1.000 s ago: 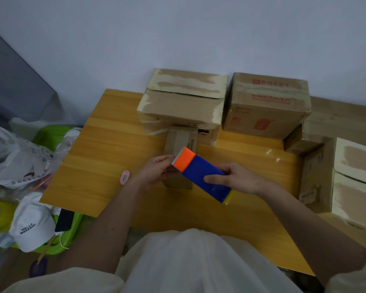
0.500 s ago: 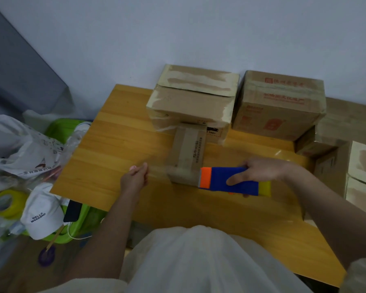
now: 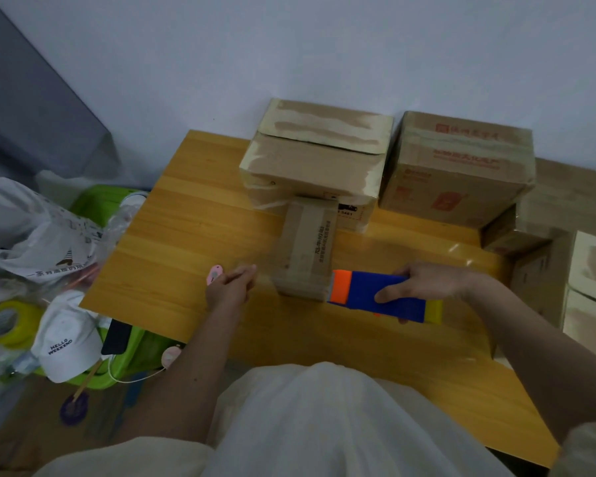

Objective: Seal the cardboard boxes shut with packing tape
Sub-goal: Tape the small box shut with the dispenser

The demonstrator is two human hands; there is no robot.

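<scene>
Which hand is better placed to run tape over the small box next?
The right hand, most likely: it already grips the blue tape dispenser, whose orange end sits against the small box. The left hand is off to the box's left, apparently holding clear tape.

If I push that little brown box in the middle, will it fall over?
Probably not. The small cardboard box lies flat and low on the wooden table, so it would likely slide rather than tip. It looks light for its size, and the table's smooth top should let it glide easily.
</scene>
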